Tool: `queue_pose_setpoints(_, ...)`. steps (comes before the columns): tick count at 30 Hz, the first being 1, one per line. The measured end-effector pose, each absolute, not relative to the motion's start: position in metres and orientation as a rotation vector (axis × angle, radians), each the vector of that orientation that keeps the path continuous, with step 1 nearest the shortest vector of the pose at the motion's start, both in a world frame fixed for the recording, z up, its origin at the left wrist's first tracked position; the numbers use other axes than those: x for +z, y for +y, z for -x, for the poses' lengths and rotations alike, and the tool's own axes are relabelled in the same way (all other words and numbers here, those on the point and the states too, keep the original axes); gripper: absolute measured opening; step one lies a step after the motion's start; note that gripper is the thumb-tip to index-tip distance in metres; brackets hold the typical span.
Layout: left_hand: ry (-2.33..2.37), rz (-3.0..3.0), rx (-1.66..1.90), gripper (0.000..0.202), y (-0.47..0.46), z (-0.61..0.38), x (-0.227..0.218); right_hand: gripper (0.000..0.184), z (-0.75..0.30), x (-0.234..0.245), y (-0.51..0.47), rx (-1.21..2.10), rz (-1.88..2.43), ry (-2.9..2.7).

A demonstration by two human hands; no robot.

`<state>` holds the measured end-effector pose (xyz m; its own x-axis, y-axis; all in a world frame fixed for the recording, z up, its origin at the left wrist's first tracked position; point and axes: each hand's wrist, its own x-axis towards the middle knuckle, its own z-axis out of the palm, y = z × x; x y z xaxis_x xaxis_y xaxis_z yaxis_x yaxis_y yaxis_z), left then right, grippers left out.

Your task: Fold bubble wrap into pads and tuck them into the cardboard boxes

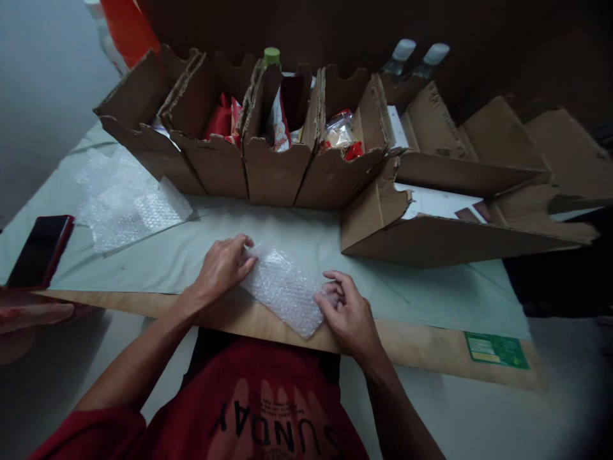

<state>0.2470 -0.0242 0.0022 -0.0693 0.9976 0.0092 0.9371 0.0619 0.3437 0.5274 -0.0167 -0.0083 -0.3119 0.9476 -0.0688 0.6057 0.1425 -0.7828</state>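
A folded piece of clear bubble wrap (286, 291) lies slanted near the front edge of the table, between my two hands. At its upper left end, my left hand (227, 260) has the thumb and fingers closed on the plastic. My right hand (345, 310) is curled around the opposite end, thumb against the wrap and index finger slightly raised. Anything inside the folded wrap cannot be made out. More bubble wrap (131, 201) is spread flat on the pale green cloth (205, 220) to the left.
A row of cardboard bins (272, 169) with snack packets inside stands along the back. Another cardboard bin (431, 239) juts forward on the right. A dark phone (41, 251) lies at the left edge, beside another person's limb (36, 313). A green packet (497, 350) sits front right.
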Motion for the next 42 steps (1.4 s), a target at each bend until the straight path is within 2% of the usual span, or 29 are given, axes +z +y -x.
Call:
queue_pose_setpoints(2, 2.021, -2.16, 0.443, 0.036, -0.006, -0.255, 0.009, 0.054, -0.526, -0.004, -0.037, 1.071, 1.458, -1.998)
queue_pose_setpoints(5, 1.903, -2.377, 0.38, 0.048, 0.027, -0.273, 0.008, 0.057, -0.516, -0.011, -0.056, 0.949, 1.503, -2.109)
queue_pose_setpoints(7, 1.87, -2.43, 0.383, 0.049, 0.033, -0.28, 0.001, 0.055, -0.51, -0.019, -0.061, 0.825, 1.523, -2.189)
queue_pose_setpoints(11, 1.687, -2.51, 0.748, 0.04, -0.023, -0.271, -0.006, 0.049, -0.51, -0.029, -0.061, 0.781, 1.493, -2.26)
queue_pose_setpoints(14, 1.365, -2.533, 0.717, 0.05, -0.093, -0.265, -0.003, 0.041, -0.515, -0.026, -0.059, 0.901, 1.457, -2.201)
queue_pose_setpoints(17, 1.325, -2.53, 0.645, 0.055, -0.133, -0.274, -0.007, 0.032, -0.516, -0.023, -0.056, 1.141, 1.418, -2.071)
queue_pose_setpoints(21, 1.378, -2.576, 0.73, 0.045, -0.133, -0.291, -0.027, 0.026, -0.51, -0.029, -0.058, 1.482, 1.412, -1.77)
queue_pose_setpoints(24, 1.393, -2.49, 0.857, 0.038, -0.123, -0.293, -0.037, 0.029, -0.513, -0.029, -0.063, 1.62, 1.425, -1.616)
queue_pose_setpoints(26, 1.42, -2.333, 0.987, 0.035, -0.119, -0.293, -0.037, 0.034, -0.523, -0.022, -0.065, 1.527, 1.445, -1.696)
queue_pose_setpoints(28, 1.466, -2.144, 1.073, 0.03, -0.117, -0.292, -0.034, 0.043, -0.536, -0.011, -0.065, 1.282, 1.411, -1.879)
queue_pose_setpoints(30, 1.517, -2.004, 1.078, 0.027, -0.115, -0.292, -0.028, 0.061, -0.544, -0.002, -0.062, 1.055, 1.304, -2.045)
queue_pose_setpoints(32, 1.563, -1.938, 1.047, 0.025, -0.112, -0.293, -0.024, 0.073, -0.54, -0.001, -0.057, 0.981, 1.173, -2.155)
queue_pose_setpoints(33, 1.577, -1.921, 1.032, 0.025, -0.111, -0.293, -0.022, 0.071, -0.534, -0.003, -0.054, 0.991, 1.138, -2.181)
queue_pose_setpoints(37, 1.647, -1.913, 1.033, 0.021, -0.107, -0.293, -0.024, 0.042, -0.501, -0.026, -0.04, 1.028, 1.22, -2.164)
queue_pose_setpoints(40, 1.819, -1.994, 1.021, 0.015, -0.104, -0.293, -0.031, 0.039, -0.491, -0.036, -0.035, 0.913, 1.272, -2.191)
queue_pose_setpoints(42, 1.931, -2.036, 0.939, 0.015, -0.101, -0.293, -0.036, 0.038, -0.494, -0.033, -0.036, 0.688, 1.267, -2.229)
